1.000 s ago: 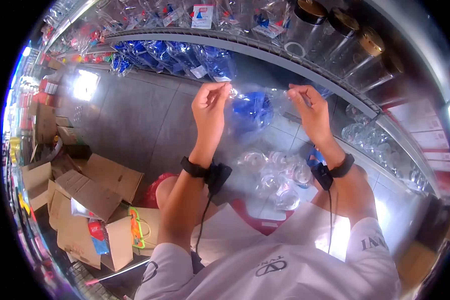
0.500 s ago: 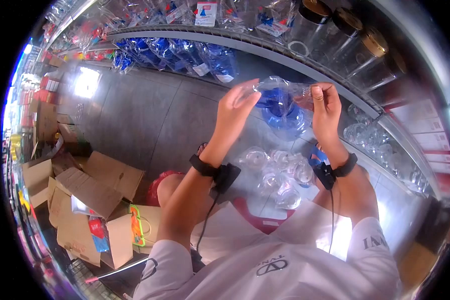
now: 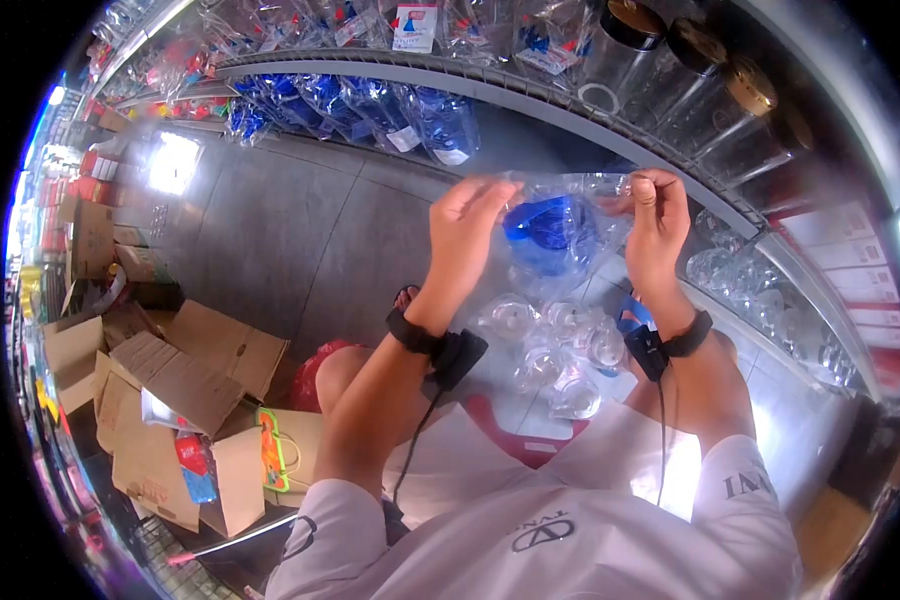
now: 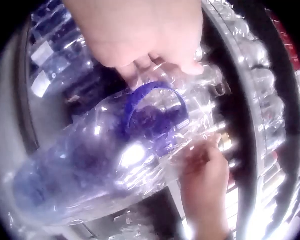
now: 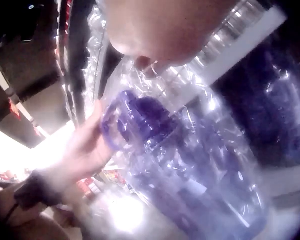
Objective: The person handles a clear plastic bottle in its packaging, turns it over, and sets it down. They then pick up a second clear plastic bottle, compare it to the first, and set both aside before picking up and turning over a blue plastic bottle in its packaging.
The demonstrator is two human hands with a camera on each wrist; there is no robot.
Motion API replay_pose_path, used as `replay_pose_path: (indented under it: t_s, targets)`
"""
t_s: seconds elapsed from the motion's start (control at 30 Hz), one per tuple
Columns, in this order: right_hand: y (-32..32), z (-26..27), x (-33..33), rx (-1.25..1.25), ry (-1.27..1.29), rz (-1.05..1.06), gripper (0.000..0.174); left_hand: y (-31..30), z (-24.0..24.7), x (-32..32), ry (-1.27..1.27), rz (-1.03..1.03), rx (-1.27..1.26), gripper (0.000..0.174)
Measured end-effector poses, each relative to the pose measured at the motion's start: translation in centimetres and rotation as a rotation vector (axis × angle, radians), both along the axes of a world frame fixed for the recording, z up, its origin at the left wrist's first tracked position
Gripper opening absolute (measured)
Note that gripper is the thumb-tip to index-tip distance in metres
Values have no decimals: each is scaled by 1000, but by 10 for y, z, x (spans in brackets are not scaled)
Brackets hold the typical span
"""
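A blue bottle with a ring-shaped handle (image 4: 158,120) hangs inside a clear plastic bag (image 3: 570,262) between the two hands. The left hand (image 3: 462,225) pinches the bag's upper left edge between thumb and fingers. At the upper right edge, the right hand (image 3: 657,230) pinches the plastic, its thumb against curled fingers. In the right wrist view the blue lid (image 5: 150,117) shows through crinkled film, below the right hand (image 5: 165,30). The bag is stretched across the top from one hand to the other.
Several clear bottles (image 3: 576,385) stand on the floor below the hands. A shelf edge (image 3: 530,90) curves along the far side, with bagged blue bottles (image 3: 435,120) under it and lidded jars (image 3: 625,50) above. Open cardboard boxes (image 3: 185,370) lie at left.
The left hand has moved right, closer to the right hand, and its parted fingers have closed on the bag. The right hand has shifted slightly right, and the bottle turned within the bag.
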State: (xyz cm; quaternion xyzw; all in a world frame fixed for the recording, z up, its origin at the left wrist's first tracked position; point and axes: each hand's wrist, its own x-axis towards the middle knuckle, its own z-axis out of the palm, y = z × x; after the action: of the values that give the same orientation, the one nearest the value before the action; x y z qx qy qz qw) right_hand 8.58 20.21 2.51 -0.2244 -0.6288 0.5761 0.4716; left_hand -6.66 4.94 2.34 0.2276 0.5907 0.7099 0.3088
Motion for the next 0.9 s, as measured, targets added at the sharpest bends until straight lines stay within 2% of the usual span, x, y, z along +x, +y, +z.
replay_pose_path:
  t_s: [0.23,0.43,0.63,0.73,0.77,0.83,0.87,0.9]
  targets:
    - [-7,1,1,30,27,-21,17,-1,6,-2,-12,-30,13,32]
    - [-13,6,4,-50,172,23,16,6,-14,17,75,-312,99,43]
    - [-13,12,9,1,69,22,15,5,-14,28,159,-162,15,38]
    - [-7,8,9,157,3,40,20,0,-4,28,203,-31,-93,30]
    - [-3,8,11,97,-12,109,29,-1,-3,26,212,12,-85,28]
    - [-3,13,6,5,-55,185,34,1,-6,19,205,90,67,27]
    - [-2,14,5,-43,-79,222,37,-2,-7,16,215,125,55,26]
    - [5,8,5,30,-138,305,43,-5,-4,11,229,146,-6,26]
